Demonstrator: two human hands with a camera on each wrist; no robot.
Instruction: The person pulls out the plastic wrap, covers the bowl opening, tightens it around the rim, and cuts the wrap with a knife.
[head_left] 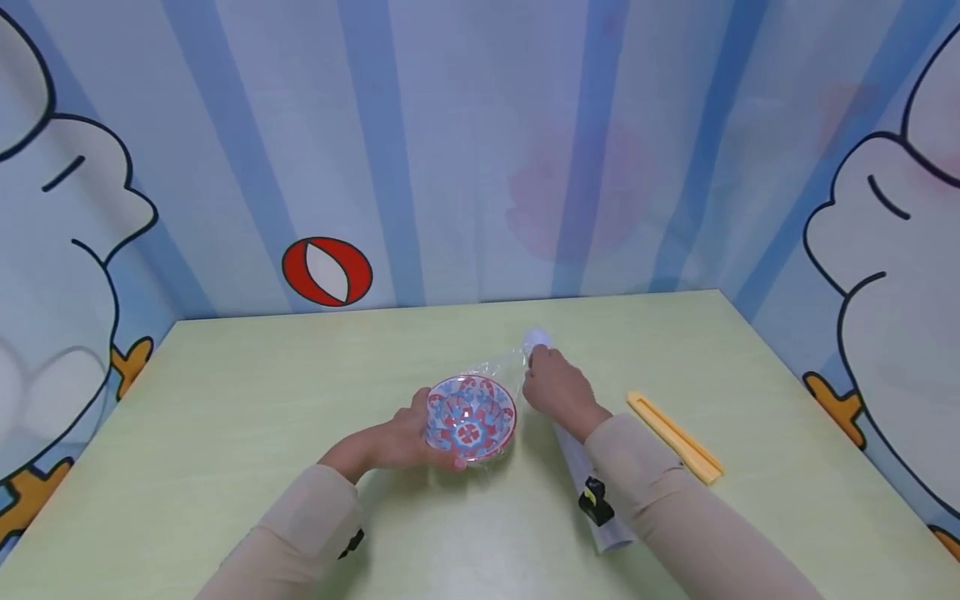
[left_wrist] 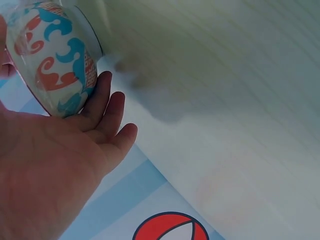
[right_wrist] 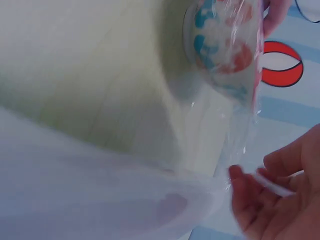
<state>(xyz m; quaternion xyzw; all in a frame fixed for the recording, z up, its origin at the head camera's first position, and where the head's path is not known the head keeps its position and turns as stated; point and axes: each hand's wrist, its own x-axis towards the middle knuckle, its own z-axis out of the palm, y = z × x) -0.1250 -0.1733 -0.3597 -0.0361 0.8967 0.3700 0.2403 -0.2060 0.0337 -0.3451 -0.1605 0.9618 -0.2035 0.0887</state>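
A bowl (head_left: 471, 418) with a red and blue pattern is tilted above the table, its inside facing the head camera. My left hand (head_left: 408, 433) holds it at the left side, thumb near the rim and fingers (left_wrist: 102, 100) along the patterned outside. Clear cling film (right_wrist: 237, 135) covers the bowl and stretches from it to my right hand (head_left: 558, 387). In the right wrist view, my right hand (right_wrist: 280, 192) pinches the film between thumb and fingers. Beneath the right hand and forearm lies a pale roll of cling film (head_left: 573, 458), partly hidden by them.
A long, narrow yellow piece (head_left: 675, 437) lies on the table right of the right forearm. The pale green table (head_left: 262, 375) meets a blue striped backdrop (head_left: 480, 167) at its back, with printed cartoon shapes on both sides.
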